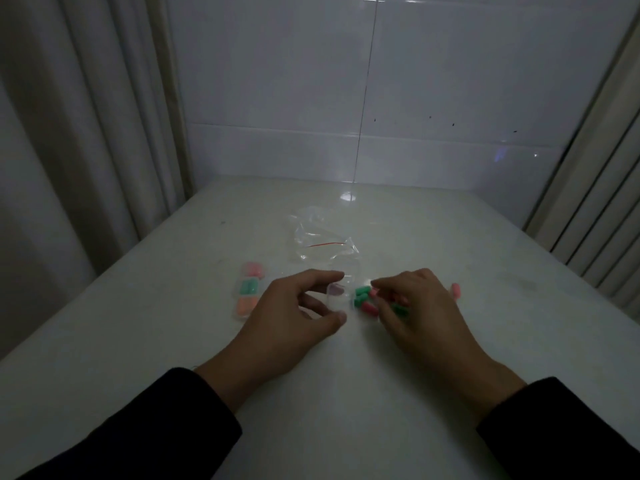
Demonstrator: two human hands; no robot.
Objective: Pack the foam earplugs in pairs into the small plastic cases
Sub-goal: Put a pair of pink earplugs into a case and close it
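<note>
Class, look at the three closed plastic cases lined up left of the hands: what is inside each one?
The three cases each hold earplugs: pink in the far one, green in the middle, orange in the near one. The count in each cannot be told; the picture is dim and blurred there.

Two bare hands, the left hand [294, 306] and right hand [419, 306], emerge from long black fabric sleeves [145, 431] ending at the wrists, at seven and five o'clock.
</note>
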